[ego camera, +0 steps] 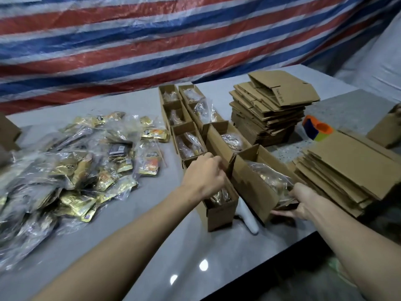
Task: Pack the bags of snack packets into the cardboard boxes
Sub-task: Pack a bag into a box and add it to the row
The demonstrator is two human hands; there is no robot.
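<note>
A loose heap of clear bags of snack packets [71, 168] covers the left part of the grey table [134, 253], gold and dark wrappers showing through the plastic, with a brown cardboard corner [8, 131] at the far left edge. Just right of the heap stand two rows of narrow open cardboard boxes [184, 124], each with a bag already inside, running from the striped red, white and blue tarpaulin [152, 40] at the back toward the person. The left hand [204, 174] reaches over the nearest box of the left row [219, 209], fingers curled down at its far flap; what they pinch is hidden by the back of the hand. A white object [249, 218] lies on the table between that box and the next. The right hand [297, 203] grips the near end of an angled box [256, 181], thumb under its edge and fingers over the rim, against the bag inside it [271, 179]. This box lies touching a stack of flattened cartons [351, 170] on its right. Behind it rises a taller stack of flat cartons [269, 111], with an orange and blue tape dispenser [316, 129] beside that, and another brown box [386, 129] at the far right edge.
</note>
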